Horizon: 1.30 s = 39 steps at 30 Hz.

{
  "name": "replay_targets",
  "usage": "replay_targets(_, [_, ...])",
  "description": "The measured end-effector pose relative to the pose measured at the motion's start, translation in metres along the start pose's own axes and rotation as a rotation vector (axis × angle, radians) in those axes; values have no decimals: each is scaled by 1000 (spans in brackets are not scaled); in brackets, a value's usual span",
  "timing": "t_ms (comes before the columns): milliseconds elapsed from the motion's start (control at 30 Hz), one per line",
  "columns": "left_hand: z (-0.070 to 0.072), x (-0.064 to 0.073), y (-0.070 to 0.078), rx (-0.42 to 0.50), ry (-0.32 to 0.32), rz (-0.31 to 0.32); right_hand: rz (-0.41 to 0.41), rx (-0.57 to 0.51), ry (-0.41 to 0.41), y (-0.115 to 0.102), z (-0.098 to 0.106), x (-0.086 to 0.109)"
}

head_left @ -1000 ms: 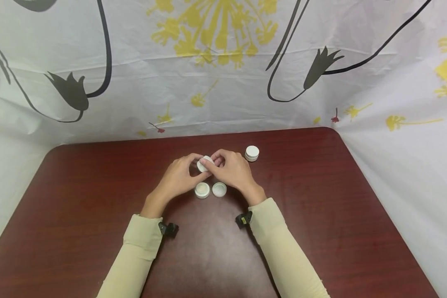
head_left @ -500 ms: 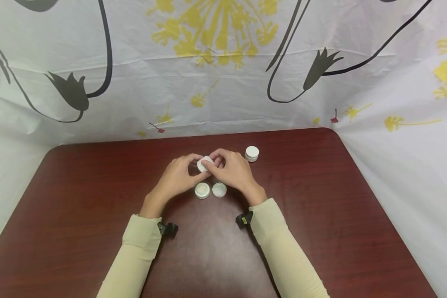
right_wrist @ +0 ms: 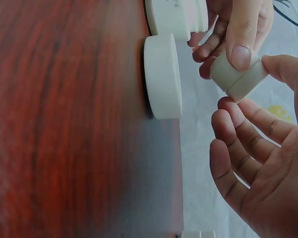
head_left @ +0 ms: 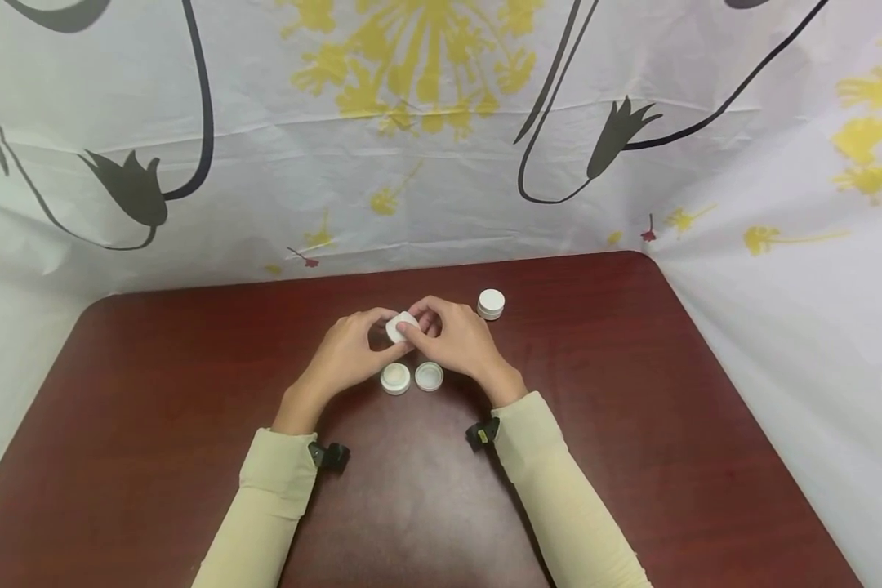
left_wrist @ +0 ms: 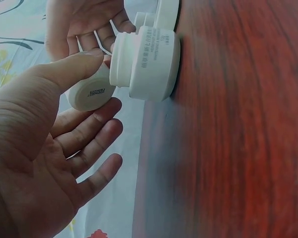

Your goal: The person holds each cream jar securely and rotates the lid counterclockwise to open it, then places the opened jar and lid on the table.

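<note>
Both hands hold a small white cream jar (head_left: pixel 400 327) above the table. The left hand (head_left: pixel 344 349) pinches its base, whose printed underside shows in the left wrist view. At the other end, the right hand (head_left: pixel 461 339) pinches the lid (right_wrist: pixel 248 82) between thumb and fingers; a thin seam between lid and base shows in the right wrist view. Below the hands stands an uncovered jar (head_left: pixel 395 379) with a threaded neck and printed side (left_wrist: pixel 154 64). Just right of it lies its round white lid (head_left: pixel 429 376), inner side up.
Another white jar (head_left: pixel 491 304), with its lid on, stands beyond the right hand. Everything rests on a dark red-brown wooden table (head_left: pixel 632 425). A white cloth (head_left: pixel 441 188) with flower prints hangs behind the table's far edge.
The head view has shifted slightly. Both hands keep their hold on the jar at nearly the same place, and the things on the table have not moved.
</note>
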<state>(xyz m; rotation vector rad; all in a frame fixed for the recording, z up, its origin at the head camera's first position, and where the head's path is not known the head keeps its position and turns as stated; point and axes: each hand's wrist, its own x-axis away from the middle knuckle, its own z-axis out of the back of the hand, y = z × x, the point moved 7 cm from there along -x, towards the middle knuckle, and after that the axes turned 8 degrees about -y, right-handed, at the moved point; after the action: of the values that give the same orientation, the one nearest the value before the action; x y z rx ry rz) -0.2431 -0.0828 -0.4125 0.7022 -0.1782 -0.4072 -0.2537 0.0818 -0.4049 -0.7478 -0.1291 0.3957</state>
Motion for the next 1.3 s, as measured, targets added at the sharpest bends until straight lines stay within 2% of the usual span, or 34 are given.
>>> replay_targets(333, [-3,0,-3,26,1,3,10,16,-16,3,-2,-2])
replay_targets(467, [-9,0,-4,29,-5,13,17,13,-35,6,-3,0])
replay_targets(667, [-13,-4,0,35,1,-20,21,16,-11,10,-1,2])
replay_targets(867, [-8,1,-2,28,14,-20,27,11,-4,7,-8,3])
replay_targets(1100, [-13,7,-1,24,5,-23,27,27,6,6,-10,9])
replay_targets(1200, [-8,9,2,18,4,-26,39,34,6,3,-9,8])
replay_targets(1300, [3,7,5,5,20,-31,66,38,9,-5,-4,2])
